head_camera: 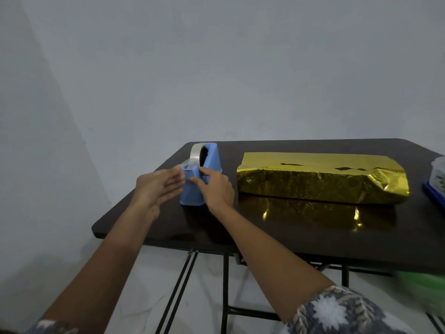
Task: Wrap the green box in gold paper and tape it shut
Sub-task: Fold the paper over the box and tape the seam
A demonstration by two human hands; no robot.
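Observation:
A long box wrapped in shiny gold paper [320, 182] lies on the dark table [265, 232], right of centre; no green shows through. A blue tape dispenser [204, 165] with a roll of clear tape [196, 154] stands at the table's left end. My right hand [214, 186] rests on the dispenser's front part, forefinger and thumb stretched along it. My left hand [159, 186] hovers just left of the dispenser with straight fingers, its fingertips near the cutter end. Whether a tape strip is between the fingers cannot be made out.
A blue tray with a white container [437, 182] sits at the table's right edge. A blurred green thing [423, 292] lies at the lower right, below the table edge. The table stands against a grey wall on black folding legs [225, 292].

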